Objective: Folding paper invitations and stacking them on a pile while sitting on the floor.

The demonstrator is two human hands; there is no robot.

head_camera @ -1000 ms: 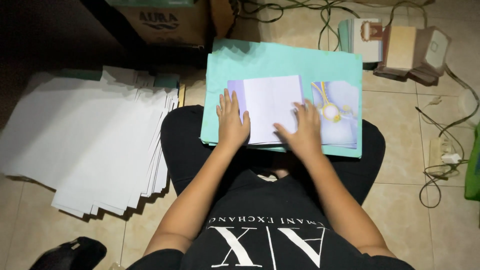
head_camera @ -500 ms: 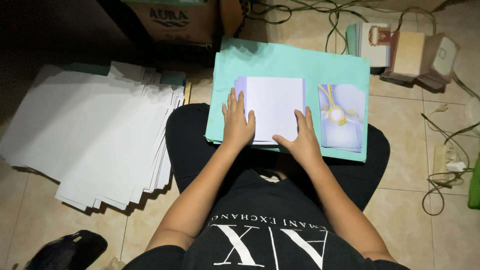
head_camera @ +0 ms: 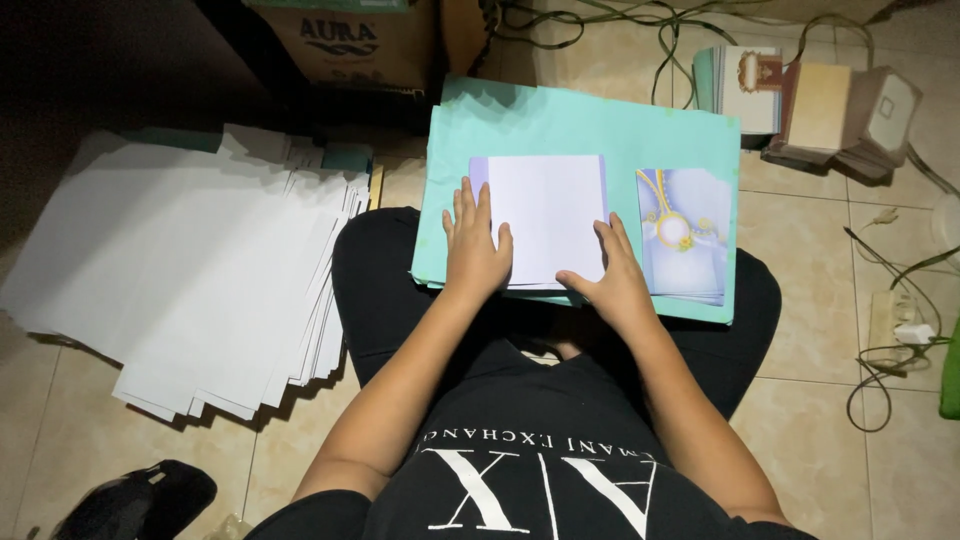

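Beige floor tiles [head_camera: 800,300] spread around us as we sit cross-legged, a stack of mint-green sheets [head_camera: 560,125] resting across our lap like a small counter. On it lies the folded pale lilac card [head_camera: 548,215], blank side up, and just beside it at three o'clock sits a pile of finished cards with a yellow ornament print [head_camera: 685,245].

Compared with a second ago, the card's printed right half no longer shows beside the white panel: the flap is now closed over, so we see one neat white rectangle with only a thin lilac edge at its left. Our left hand [head_camera: 475,245] lies flat, fingers straight and together, pressing the card's lower left corner at seven o'clock. Our right hand [head_camera: 612,275] is also open and flat, its thumb along the card's bottom edge and its fingers up the right edge at four o'clock. Neither hand grips anything; both only press down. We judge that the fold is made and is being flattened into a crease.

At nine o'clock a fanned heap of white sheets [head_camera: 190,270] covers the floor. A cardboard box [head_camera: 345,40] stands at twelve o'clock, and small boxes [head_camera: 815,100] and cables [head_camera: 900,330] lie towards two and three o'clock.
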